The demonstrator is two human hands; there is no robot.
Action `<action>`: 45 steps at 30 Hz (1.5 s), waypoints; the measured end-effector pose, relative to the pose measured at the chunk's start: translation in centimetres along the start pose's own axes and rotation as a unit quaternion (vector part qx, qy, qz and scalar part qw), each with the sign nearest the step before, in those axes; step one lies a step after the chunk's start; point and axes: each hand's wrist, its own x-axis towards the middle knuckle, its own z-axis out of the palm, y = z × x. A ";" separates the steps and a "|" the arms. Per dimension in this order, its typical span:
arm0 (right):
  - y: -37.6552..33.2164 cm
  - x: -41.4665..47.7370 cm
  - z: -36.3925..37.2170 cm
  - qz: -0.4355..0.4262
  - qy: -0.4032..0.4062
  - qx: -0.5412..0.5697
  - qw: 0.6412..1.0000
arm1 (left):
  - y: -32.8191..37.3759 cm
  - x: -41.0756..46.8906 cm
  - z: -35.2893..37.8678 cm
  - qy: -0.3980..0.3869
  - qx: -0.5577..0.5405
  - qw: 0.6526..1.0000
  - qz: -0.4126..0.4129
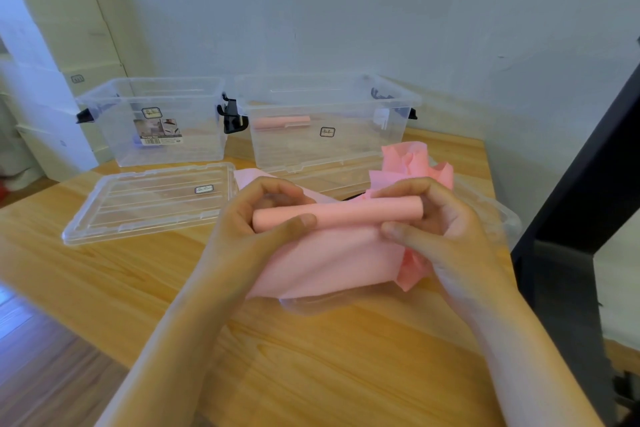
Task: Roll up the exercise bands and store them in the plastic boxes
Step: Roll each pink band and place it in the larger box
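I have both hands raised over the tabletop (pixel 311 374), working one pink band (pixel 336 215) between them. The left hand (pixel 263 218) has its grip closed on the left end of the rolled part, thumb on the near side and fingers curled over the far side. The right hand (pixel 440 222) has the same closed grip on the right end, thumb pressed to the front just below the roll. The rolled part lies about level between the two hands. The unrolled rest of the band hangs down towards me, its lower edge reaching the near lid (pixel 311 305), a clear one lying on the tabletop. Behind the right hand sits a crumpled heap of loose bands (pixel 408 159) in the same pink; I cannot tell exactly what it rests on. The left lid (pixel 149 201) lies flat on the tabletop just left of my left hand. At the back two clear boxes stand open side by side, touching or nearly so, with black latches at their ends. The left box (pixel 194 135) carries a printed label on its front. The right box (pixel 346 156) holds a rolled band (pixel 282 122) lying towards its back left. Pale cartons (pixel 69 28) are stacked by the wall beyond the left box, and a black frame (pixel 588 184) slants down the right edge
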 end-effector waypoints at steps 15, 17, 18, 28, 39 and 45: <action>-0.4 -0.2 0.4 0.031 0.059 -0.009 0.998 | -0.2 0.2 -0.2 0.004 0.014 1.000 0.008; -0.4 -0.2 0.5 0.036 0.072 0.007 0.997 | -0.3 0.2 -0.1 0.012 0.007 1.000 0.011; -0.3 -0.2 0.6 0.038 0.083 0.017 0.996 | -0.3 0.2 0.0 0.022 0.004 1.000 0.013; -0.2 -0.5 1.3 0.005 0.154 0.026 0.988 | 0.0 0.4 0.0 0.085 -0.017 0.996 0.025; -0.1 -0.5 1.8 -0.042 0.142 -0.009 0.989 | 0.2 0.0 -1.3 0.077 0.002 0.997 0.016; -0.1 -0.4 2.0 -0.036 0.131 0.002 0.991 | 0.0 0.1 -1.3 0.078 -0.001 0.996 0.030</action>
